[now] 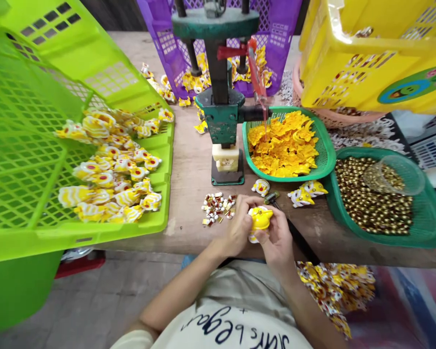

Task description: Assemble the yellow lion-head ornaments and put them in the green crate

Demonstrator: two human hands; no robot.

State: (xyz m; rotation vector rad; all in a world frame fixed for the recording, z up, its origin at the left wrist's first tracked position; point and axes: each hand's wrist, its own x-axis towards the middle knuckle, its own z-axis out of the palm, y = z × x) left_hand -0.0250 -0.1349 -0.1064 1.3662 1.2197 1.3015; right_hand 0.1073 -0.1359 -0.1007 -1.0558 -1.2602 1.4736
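Note:
Between both hands, near the table's front edge, is a yellow and white plastic piece [260,218]. My left hand [237,227] grips its left side, thumb and fingers closed on it. On the right side my right hand [279,237] holds the same piece, its thumb at the lower edge. Just behind the hands lies a hammer with a metal head [272,197] and a black handle. A white and yellow piece [260,187] sits beyond it, and a few similar pieces [307,193] lie to the right. Small red, white and gold parts [217,208] are scattered left of my hands.
A green hand press [223,116] stands behind my hands. Left is a lime crate [167,194] with striped pieces; behind, a purple crate [160,53]. On the right are a green basket [252,167] of yellow parts, another [430,218] with gold beads, and a yellow crate [334,63].

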